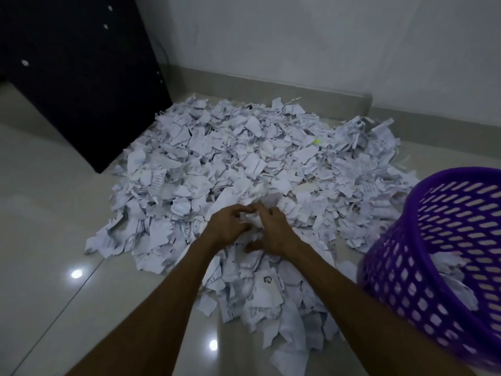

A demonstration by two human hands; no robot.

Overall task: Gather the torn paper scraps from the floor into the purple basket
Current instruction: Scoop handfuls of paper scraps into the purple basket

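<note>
A wide heap of torn white paper scraps [244, 158] covers the tiled floor from the wall toward me. Both hands are down in the near middle of the heap, close together. My left hand [230, 226] has its fingers curled round a bunch of scraps. My right hand [271, 232] curls round the same bunch from the other side, with white paper showing between the two hands. The purple basket [444, 256] with a slotted wall stands at the right, tilted in this view, with a few scraps visible inside it through the wall.
A dark cabinet [81, 77] stands at the back left, touching the heap's edge. A grey wall with a skirting board [271, 90] runs behind the heap. Glossy bare tiles [54, 240] lie to the left and in front.
</note>
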